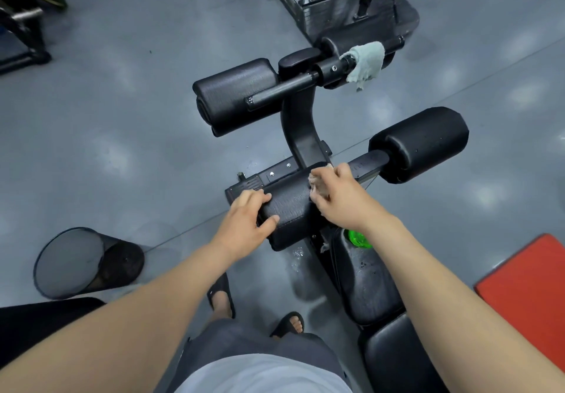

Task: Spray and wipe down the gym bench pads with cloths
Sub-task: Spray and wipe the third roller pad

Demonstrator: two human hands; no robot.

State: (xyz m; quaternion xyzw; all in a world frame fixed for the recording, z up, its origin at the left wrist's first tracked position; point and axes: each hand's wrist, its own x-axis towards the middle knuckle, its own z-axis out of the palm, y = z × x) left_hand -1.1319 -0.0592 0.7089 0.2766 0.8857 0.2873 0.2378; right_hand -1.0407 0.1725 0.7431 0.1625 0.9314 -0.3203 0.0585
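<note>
- Grips the left end of the near leg pad (289,209) with the left hand (246,219), fingers curled over the top and thumb on the near face; probably to stop the roller turning under the wipe.
- Bunches a pinkish cloth (316,186) in the right hand (337,198), fingers curled round it, and presses it onto the right end of that same pad; looks like the wiping step, mid-pass.
- Rests a green-capped spray bottle (359,238) on the seat pad (367,282), just right of the near leg pad and under the right wrist; likely parked within reach for another spray.
- Drapes a second, pale grey-green cloth (367,62) over a bar end well beyond the near leg pad; seemingly a spare.
- Shows black grained vinyl on the near leg pad, finely creased on top, dull rather than glossy; cannot tell whether damp.
- Shows wet spots on the grey floor (298,255) just beneath the near leg pad.
- Shows two more roller pads, one beyond and to the left (235,96), one to the right (425,145); cannot tell whether either is wiped.
- Stands a mesh wastebasket (76,262) well to the left of the near leg pad.
</note>
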